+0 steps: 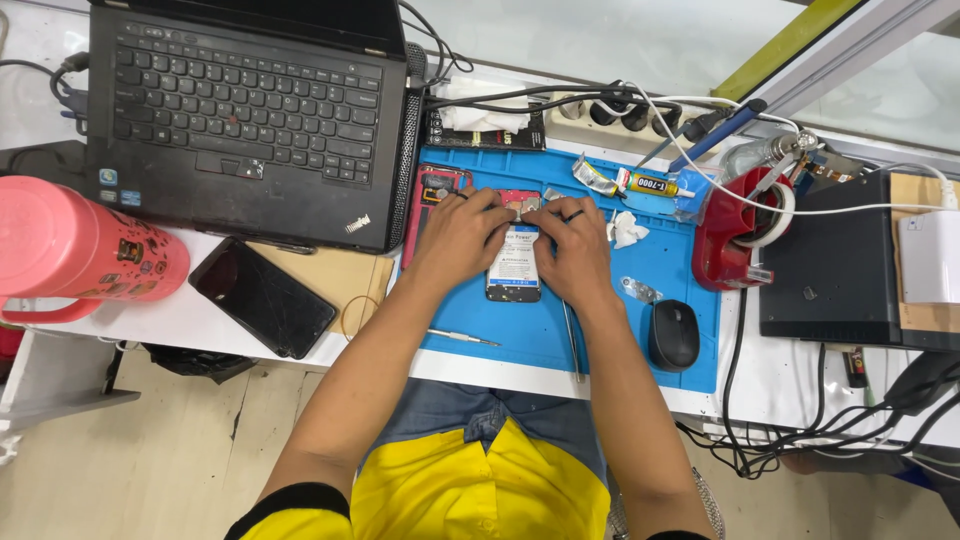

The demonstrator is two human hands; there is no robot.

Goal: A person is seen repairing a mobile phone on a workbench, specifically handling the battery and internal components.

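Looking down from my head camera, my left hand [462,232] and my right hand [572,248] meet over the opened smartphone with its back removed and white-labelled battery showing [514,268], which lies on the blue silicone repair mat [610,330], near the middle of the mat and closer to its far edge. The fingers of both hands are curled down and pressed onto the phone's upper end; they cover that end, so I cannot make out what lies under the fingertips or whether anything small is pinched between them. A dark ring shows on one right finger. A red phone frame [432,195] peeks out beside my left hand, mostly hidden by it. Near the mat's near edge lie a thin metal screwdriver [462,338] and slim steel tweezers [571,340], both untouched; a black computer mouse [674,334] sits toward the mat's right edge. A tube of glue with a yellow label [652,184] lies at the mat's far edge. Left of the mat, a black smartphone with a cracked screen [262,297] rests at the tabletop's near edge, below the black laptop [245,110], whose screen is cut off. A pink plastic jug [75,250] is cut by the left border.
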